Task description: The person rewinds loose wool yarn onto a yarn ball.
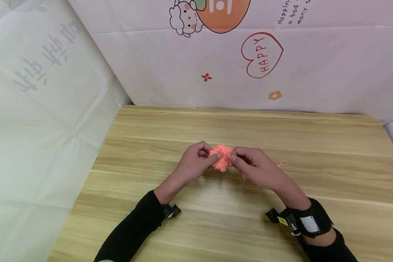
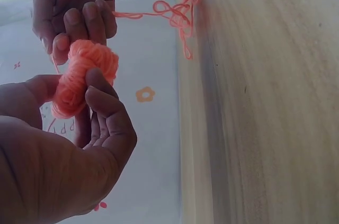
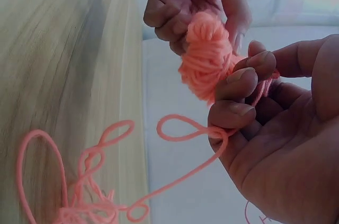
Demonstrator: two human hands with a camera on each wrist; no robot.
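A small ball of coral yarn [image 1: 221, 148] is held up over the wooden table between two hands. My left hand [image 1: 194, 160] grips it from the left, thumb across its front and fingers behind, as the left wrist view shows. At its right side my right hand [image 1: 253, 165] pinches a strand of the yarn between thumb and forefinger. The right hand's other fingers curl against the ball [image 3: 204, 60] in the right wrist view. From that hand a loose yarn tail [image 3: 185, 176] runs down in loops to a tangle on the table.
The wooden table [image 1: 196, 225] reaches back to a white printed sheet [image 1: 150, 65] with a heart drawing and small flowers. Another white sheet [image 1: 52, 127] hangs along the left side. Loose yarn loops [image 1: 250, 185] lie beneath and beside the right hand.
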